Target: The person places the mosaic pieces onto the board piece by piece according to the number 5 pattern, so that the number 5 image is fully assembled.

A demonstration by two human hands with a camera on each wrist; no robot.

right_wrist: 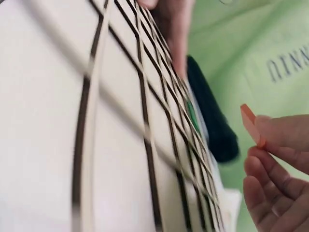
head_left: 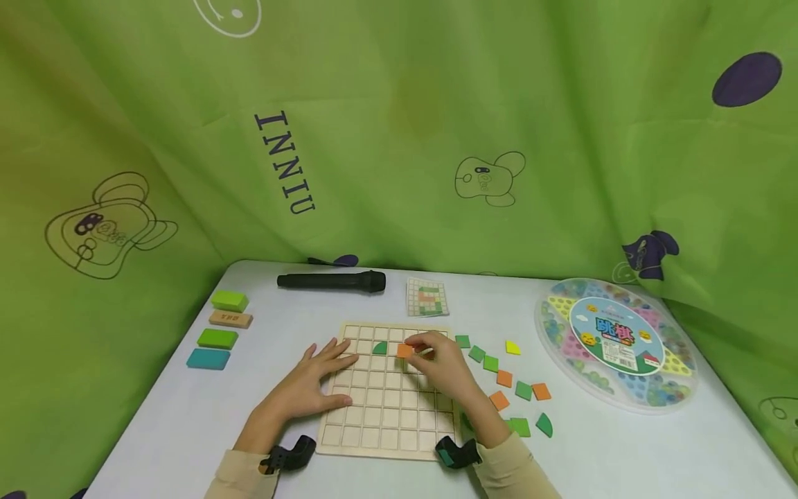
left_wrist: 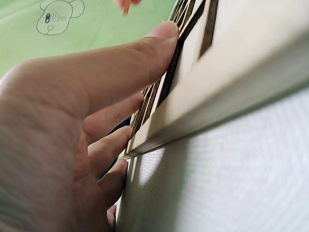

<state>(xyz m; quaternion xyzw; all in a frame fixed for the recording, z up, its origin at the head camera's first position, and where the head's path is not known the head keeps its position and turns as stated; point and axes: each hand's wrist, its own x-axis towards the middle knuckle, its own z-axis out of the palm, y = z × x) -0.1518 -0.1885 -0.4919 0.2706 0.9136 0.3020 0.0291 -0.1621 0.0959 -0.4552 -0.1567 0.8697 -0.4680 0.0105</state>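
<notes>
A wooden grid board (head_left: 374, 418) lies on the white table. My left hand (head_left: 312, 383) rests along its left edge with the fingers spread and fairly straight; in the left wrist view the thumb (left_wrist: 130, 60) lies on the grid by the rim. Between thumb and fingertips, my right hand (head_left: 444, 364) pinches an orange square tile (head_left: 405, 351) above the upper part of the board. The right wrist view shows this orange tile (right_wrist: 251, 125) held on edge, apart from the grid. One green quarter-circle tile (head_left: 380, 348) sits in a cell to its left.
Several loose green and orange tiles (head_left: 524, 391) and a yellow quarter-circle (head_left: 512, 347) lie right of the board. A pattern card (head_left: 427, 298) and a black microphone (head_left: 330, 281) lie behind. Coloured blocks (head_left: 217, 338) line the left; a round Chinese checkers box (head_left: 617, 343) is at right.
</notes>
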